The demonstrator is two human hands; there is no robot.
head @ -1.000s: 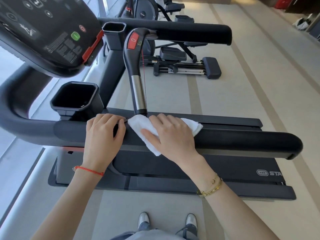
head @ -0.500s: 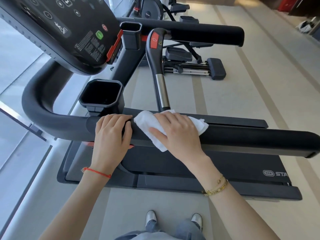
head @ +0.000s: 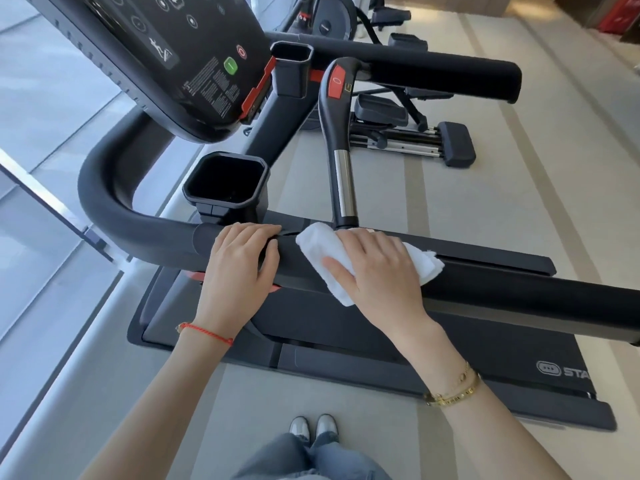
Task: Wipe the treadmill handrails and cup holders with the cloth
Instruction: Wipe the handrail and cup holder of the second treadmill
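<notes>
My left hand grips the near black handrail, fingers curled over its top just in front of the near cup holder. To its right, my right hand holds a white cloth wrapped over the same rail, at the foot of the upright grip with the chrome section and red button. The two hands are a short gap apart. A second cup holder and the far handrail lie behind the console.
The treadmill deck lies below the rail. An exercise machine stands on the pale floor beyond it. A glass wall runs along the left. My shoes are on the floor beside the deck.
The view has swung so the treadmill sits further right in frame. Both hands stay on the near rail, and the cloth has edged slightly left past the foot of the upright grip.
</notes>
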